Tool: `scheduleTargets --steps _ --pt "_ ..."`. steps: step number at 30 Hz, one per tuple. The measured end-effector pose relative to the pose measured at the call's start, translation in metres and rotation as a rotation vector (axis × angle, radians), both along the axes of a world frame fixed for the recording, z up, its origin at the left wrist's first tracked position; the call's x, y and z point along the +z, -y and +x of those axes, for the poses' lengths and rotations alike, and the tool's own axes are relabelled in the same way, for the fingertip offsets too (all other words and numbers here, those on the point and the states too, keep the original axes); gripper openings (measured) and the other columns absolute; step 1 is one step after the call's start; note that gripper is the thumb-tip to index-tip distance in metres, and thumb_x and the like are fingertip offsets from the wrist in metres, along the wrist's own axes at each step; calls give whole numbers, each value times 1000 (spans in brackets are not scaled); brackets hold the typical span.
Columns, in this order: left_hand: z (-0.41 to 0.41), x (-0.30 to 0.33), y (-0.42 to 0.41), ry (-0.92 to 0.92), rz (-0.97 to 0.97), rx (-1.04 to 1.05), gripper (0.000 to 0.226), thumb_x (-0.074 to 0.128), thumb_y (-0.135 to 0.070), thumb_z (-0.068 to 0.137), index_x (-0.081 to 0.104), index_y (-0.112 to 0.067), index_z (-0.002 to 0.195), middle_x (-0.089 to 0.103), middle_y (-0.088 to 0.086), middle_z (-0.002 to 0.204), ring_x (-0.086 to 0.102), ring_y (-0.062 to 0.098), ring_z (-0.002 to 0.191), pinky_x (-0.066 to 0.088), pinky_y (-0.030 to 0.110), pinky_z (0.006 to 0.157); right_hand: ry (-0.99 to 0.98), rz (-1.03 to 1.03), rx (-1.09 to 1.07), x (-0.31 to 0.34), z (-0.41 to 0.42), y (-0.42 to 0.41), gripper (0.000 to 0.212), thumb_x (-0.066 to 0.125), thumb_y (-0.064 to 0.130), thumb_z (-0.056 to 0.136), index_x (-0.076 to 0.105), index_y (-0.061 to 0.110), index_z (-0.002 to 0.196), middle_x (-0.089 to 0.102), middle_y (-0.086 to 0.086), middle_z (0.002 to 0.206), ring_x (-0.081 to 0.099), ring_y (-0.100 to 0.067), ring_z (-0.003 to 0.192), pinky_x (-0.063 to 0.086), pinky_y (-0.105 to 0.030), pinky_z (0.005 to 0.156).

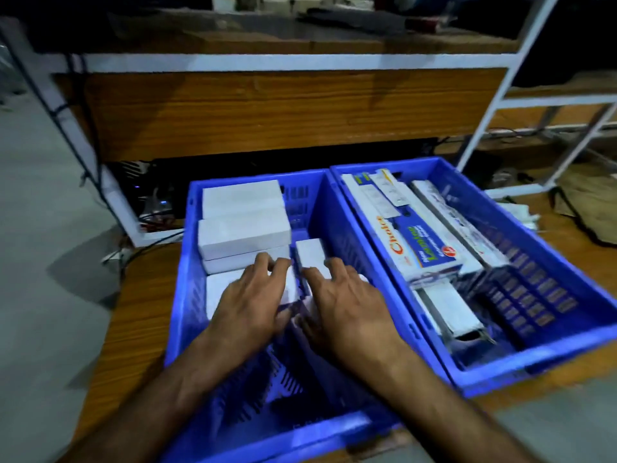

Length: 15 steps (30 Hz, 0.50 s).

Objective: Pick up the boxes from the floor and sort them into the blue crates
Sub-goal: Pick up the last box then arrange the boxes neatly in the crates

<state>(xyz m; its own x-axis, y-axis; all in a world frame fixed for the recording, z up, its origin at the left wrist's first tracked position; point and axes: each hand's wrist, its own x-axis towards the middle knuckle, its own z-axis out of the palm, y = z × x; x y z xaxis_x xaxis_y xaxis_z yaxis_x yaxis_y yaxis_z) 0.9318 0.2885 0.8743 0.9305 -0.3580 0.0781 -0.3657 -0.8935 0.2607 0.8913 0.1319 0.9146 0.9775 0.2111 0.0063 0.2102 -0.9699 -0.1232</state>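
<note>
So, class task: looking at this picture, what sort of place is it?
Probably a workshop or stockroom. Two blue crates hold sorted boxes on the floor, a wooden workbench on a white metal frame stands behind, and loose cables trail beneath.

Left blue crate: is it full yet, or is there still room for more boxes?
Not full. White boxes fill the far half of the left crate; its near floor shows bare mesh, where both hands reach.

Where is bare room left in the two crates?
Left crate: bare floor at the near end, behind both wrists, and a gap beside the far white boxes. Right crate: crowded with printed boxes; only a near corner is bare.
</note>
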Motion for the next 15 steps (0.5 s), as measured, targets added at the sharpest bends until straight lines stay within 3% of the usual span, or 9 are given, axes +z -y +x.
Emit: scheduleTargets --steps 2,7,9,12,15 --pt "-17 9 16 -84 -131 -46 69 67 -48 85 34 -32 143 37 -6 129 52 18 119 51 39 86 -42 33 -107 5 -25 15 56 52 52 95 35 31 145 41 -3 137 48 -25 126 47 -38 92" --pt "-20 11 50 -184 -149 -159 85 62 -35 89 11 -36 156 24 -5 143 50 21 124 44 34 98 -150 -16 -254 4 -54 37 54 49 62 92 38 30 133 43 -1 129 49 -24 123 49 -35 84" --pt "-8 7 56 -256 -136 -173 91 64 -32 86 9 -33 158 17 0 149 42 25 136 40 40 108 -172 2 -292 2 -59 35 51 53 59 91 38 29 129 43 0 127 49 -24 123 49 -36 81" --pt "11 7 58 -284 -35 -283 104 72 -25 78 8 -33 160 -1 -2 162 16 25 150 31 39 118 -201 13 -301 -7 -65 27 67 65 48 88 27 29 140 39 -3 131 44 -27 124 50 -38 83" --pt "28 11 59 -337 21 -458 109 78 -19 71 16 -36 158 12 -9 160 25 16 146 34 31 116 -187 31 -327 -13 -66 22 73 64 39 91 18 32 147 37 -7 131 44 -29 123 50 -37 83"
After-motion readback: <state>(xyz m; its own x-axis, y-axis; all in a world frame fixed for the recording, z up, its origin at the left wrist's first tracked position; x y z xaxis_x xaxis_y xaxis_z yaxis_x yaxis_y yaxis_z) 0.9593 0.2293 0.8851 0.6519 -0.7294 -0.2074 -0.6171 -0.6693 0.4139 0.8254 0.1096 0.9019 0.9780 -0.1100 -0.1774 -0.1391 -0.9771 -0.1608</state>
